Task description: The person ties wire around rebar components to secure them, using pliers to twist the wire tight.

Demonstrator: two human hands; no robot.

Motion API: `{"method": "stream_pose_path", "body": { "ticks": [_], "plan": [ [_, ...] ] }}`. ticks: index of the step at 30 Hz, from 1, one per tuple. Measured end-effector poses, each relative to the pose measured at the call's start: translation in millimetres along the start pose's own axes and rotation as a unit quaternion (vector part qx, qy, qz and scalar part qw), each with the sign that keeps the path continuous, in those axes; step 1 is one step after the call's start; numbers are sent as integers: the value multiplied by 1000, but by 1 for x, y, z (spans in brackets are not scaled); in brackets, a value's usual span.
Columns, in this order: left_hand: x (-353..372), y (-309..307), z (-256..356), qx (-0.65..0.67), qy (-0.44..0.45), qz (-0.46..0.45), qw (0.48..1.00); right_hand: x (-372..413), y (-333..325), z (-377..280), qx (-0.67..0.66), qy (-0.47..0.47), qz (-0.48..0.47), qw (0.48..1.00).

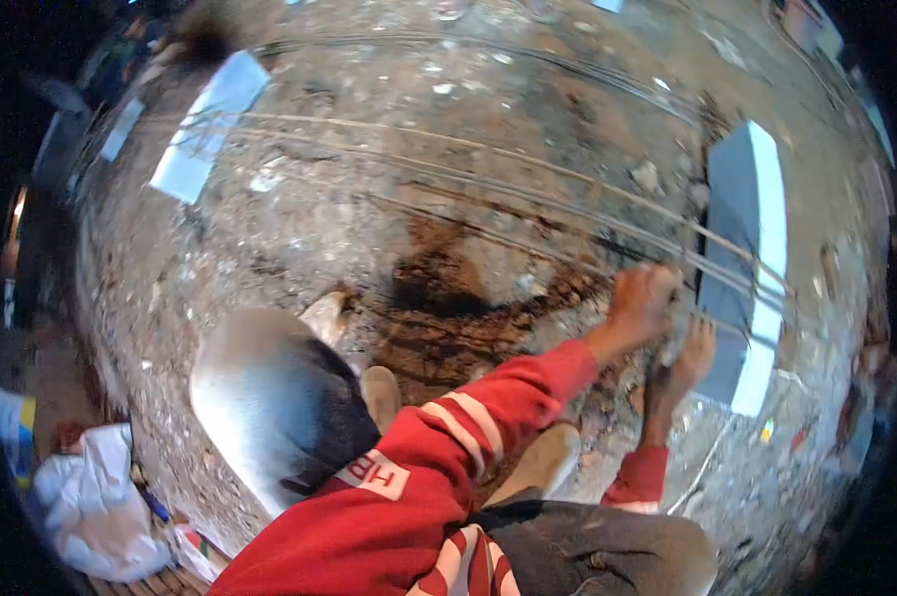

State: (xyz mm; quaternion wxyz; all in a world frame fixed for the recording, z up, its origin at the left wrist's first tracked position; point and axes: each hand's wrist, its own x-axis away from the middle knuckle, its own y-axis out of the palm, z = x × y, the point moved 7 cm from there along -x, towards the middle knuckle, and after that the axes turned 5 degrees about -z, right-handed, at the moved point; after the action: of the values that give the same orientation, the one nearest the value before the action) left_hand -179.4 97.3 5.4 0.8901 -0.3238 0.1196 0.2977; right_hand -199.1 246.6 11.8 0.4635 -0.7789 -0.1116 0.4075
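Several long thin steel rods (488, 189) lie side by side across bare dirt, running from upper left to right. My left hand (645, 303), in a red sleeve with white stripes, is closed over the rods where they reach a grey slab (731, 228). My right hand (682, 366) is curled just below it, against the same rods, with something pale grey between the two hands. A thin wire (704, 465) hangs down under my right wrist.
A second pale slab (210, 124) lies under the rods at the upper left. A grey rounded bulk (255, 392) sits by my tan shoes (543, 462). A white plastic bag (91, 507) is at the lower left. Dark damp soil (438, 288) stains the middle ground.
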Motion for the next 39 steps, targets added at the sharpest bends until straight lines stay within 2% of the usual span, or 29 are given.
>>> {"method": "stream_pose_path", "body": {
  "ticks": [2, 3, 5, 6, 8, 9, 10, 12, 14, 15, 16, 17, 18, 20, 22, 23, 24, 26, 27, 28, 30, 31, 33, 34, 35, 36, 38, 39],
  "plan": [
    [0, -3, 1, -34, -14, -24, 999, -2, 6, -8, 165, -30, -28, 985],
    [1, -3, 5, -20, -11, -31, 999, -5, 4, -8, 180, -24, -31, 983],
    [2, -16, 9, 26, -4, 24, 999, -6, 23, -8, 91, -5, -196, 976],
    [3, -17, 10, 34, -1, 21, 999, -3, 19, -11, 99, 0, -196, 976],
    [4, -23, 13, -11, 6, 25, 1000, 6, 23, -9, -106, 84, -249, 959],
    [1, -35, 24, -24, -10, 61, 998, 15, 21, -11, -98, 44, -235, 966],
    [-2, -42, 32, -16, -7, 61, 998, 36, 26, -8, -90, 3, -221, 971],
    [-10, -40, 30, 25, -58, -28, 998, 66, 20, 24, -117, 34, -142, 982],
    [-11, -39, 26, 66, -41, -10, 997, 37, -43, -22, 62, 40, -312, 947],
    [-10, -43, 28, 48, -27, -14, 998, 40, -46, -21, 56, 82, -381, 919],
    [-11, -43, 32, 31, -9, -17, 999, 48, -47, -18, 60, 89, -380, 919],
    [-10, -41, 31, 11, -8, 27, 1000, 57, -45, -15, -8, 99, -358, 928],
    [-10, -40, 32, 17, -5, 28, 999, 59, -46, -13, -76, 105, -334, 934],
    [-11, -36, 28, 41, -36, -22, 998, 55, -50, -13, -86, 101, -335, 933],
    [-10, -41, 31, 18, -30, 0, 999, 45, -45, -18, -120, 85, -341, 928],
    [-10, -41, 30, 33, -28, -1, 999, 18, -69, -37, -49, -85, -156, 983],
    [-10, -42, 29, 48, -28, -3, 998, 19, -59, -25, -52, -91, -158, 982],
    [-9, -44, 32, 45, -39, -10, 998, 35, -17, 4, -69, -96, -292, 949],
    [-9, -42, 32, 46, -36, -10, 998, 53, -7, -6, -149, 31, -402, 903],
    [-9, -42, 30, 47, -34, -8, 998, 88, 14, -6, -72, 17, -331, 941],
    [-9, -49, 31, 52, -32, -20, 998, 80, -7, -26, -72, 76, -252, 962],
    [-9, -49, 32, 52, -22, -11, 998, 67, -23, -33, -79, 67, -253, 962],
    [-7, -46, 34, 44, -18, 0, 999, 62, -35, -21, -174, 235, -362, 885],
    [-7, -43, 35, 48, -11, 5, 999, 60, -31, -10, -184, 227, -367, 883],
    [-8, -42, 33, 49, -3, 11, 999, 44, -33, -7, -123, 54, -324, 936],
    [-8, -42, 31, 47, 4, 18, 999, 35, -32, -17, -61, -122, -263, 955],
    [-5, -36, 28, 29, 10, 36, 999, 5, -27, -20, -182, -90, -163, 966],
    [-5, -32, 24, 34, 1, 14, 999, 19, -1, -13, -310, 73, -259, 912]
  ]
}}
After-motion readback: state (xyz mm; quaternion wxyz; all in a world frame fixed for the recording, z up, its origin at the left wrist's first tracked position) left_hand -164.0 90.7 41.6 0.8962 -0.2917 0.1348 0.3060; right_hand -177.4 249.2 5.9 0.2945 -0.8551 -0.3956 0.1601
